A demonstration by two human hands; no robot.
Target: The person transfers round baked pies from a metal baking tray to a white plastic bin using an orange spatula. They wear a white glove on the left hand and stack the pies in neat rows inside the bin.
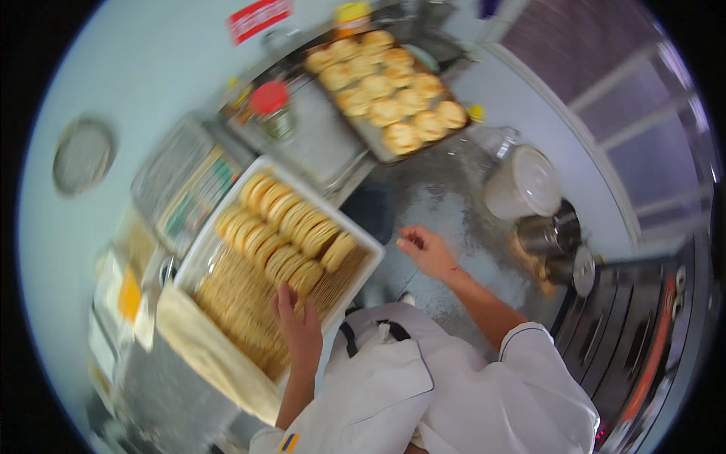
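Note:
My left hand (pixel 299 327) is over a white tub (pixel 368 261), fingers apart, its fingertips at the near end of a row of round flatbreads (pixel 283 261). Whether they touch the last bread I cannot tell. The golden flatbreads stand on edge in two rows, on a straw-coloured slatted mat (pixel 238 306) that lines the tub. To the right of the tub my right hand (pixel 429 253) hangs over the floor with loosely bent fingers and nothing visible in it.
Beyond the tub, a dark baking tray (pixel 387 157) holds several browned round breads. A red-lidded jar (pixel 274 113) stands left of it. Pale cloth (pixel 204 356) drapes over the tub's near-left edge. A white lidded bucket (pixel 522 181) and metal pots (pixel 548 231) stand right, near a metal oven (pixel 616 325).

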